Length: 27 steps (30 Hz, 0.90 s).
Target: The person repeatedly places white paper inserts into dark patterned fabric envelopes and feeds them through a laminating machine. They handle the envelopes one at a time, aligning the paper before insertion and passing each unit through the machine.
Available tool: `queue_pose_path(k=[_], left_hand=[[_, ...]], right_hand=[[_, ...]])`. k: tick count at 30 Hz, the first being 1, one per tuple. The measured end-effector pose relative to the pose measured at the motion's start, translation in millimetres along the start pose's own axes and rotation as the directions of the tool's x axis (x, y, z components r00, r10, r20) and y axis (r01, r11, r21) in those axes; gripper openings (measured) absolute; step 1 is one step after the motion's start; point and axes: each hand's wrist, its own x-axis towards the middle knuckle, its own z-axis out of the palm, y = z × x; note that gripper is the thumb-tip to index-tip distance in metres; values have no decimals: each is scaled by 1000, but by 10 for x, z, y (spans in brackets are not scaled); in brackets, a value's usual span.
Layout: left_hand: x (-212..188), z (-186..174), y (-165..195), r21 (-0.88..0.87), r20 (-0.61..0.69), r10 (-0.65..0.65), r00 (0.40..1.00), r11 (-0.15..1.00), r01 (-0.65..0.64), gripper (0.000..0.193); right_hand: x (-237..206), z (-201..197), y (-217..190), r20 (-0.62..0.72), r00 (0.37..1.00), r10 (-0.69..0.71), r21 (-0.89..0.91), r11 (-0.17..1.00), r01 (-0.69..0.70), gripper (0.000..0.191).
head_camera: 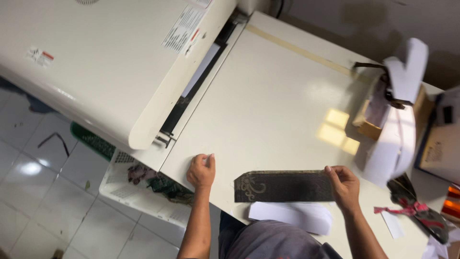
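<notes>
We see the right hand [342, 184] pinching the right end of a dark, narrow strip of patterned fabric with pale scrollwork [282, 186], thumb and fingers closed on its edge, the forearm rising from the lower frame edge. The strip lies flat on the cream work table of the machine [268, 96], close to its near edge. The left hand [201, 171] rests well to the left of the strip, apart from it, loosely curled with knuckles up on the table; whether it grips anything we cannot tell. Just below the strip, touching its lower edge, lies a white curved piece of paper or lining [292, 215]. Left of the strip and below the table hangs a white plastic basket holding cloth scraps [143, 184]. Above the strip rises the machine's large cream hood [105, 57]. Right of the strip stand a stack of white cut pieces [395, 129] and a dark fabric piece with a red ribbon [414, 208].
</notes>
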Motion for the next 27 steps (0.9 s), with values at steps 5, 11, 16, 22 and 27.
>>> queue_pose_path(k=[5, 11, 16, 22, 27], left_hand=[[-345, -71, 867, -628, 23, 265, 964, 754, -193, 17], [-1013, -790, 2028, -864, 153, 615, 773, 463, -197, 12], [-1145, -1345, 2402, -814, -5, 679, 734, 423, -397, 13], [-1265, -1483, 2457, -772, -15, 710, 704, 439, -460, 18], [-1343, -1484, 2442, -758, -28, 710, 704, 444, -477, 17]], right_hand=[[-283, 133, -327, 269, 930, 252, 890, 303, -339, 45], [-359, 368, -960, 399, 917, -23, 909, 137, -393, 55], [-548, 427, -1190, 439, 899, -10, 887, 167, -431, 56], [-735, 432, -1159, 400, 916, -6, 886, 258, -385, 53], [-831, 415, -1124, 397, 918, -21, 873, 317, -371, 55]])
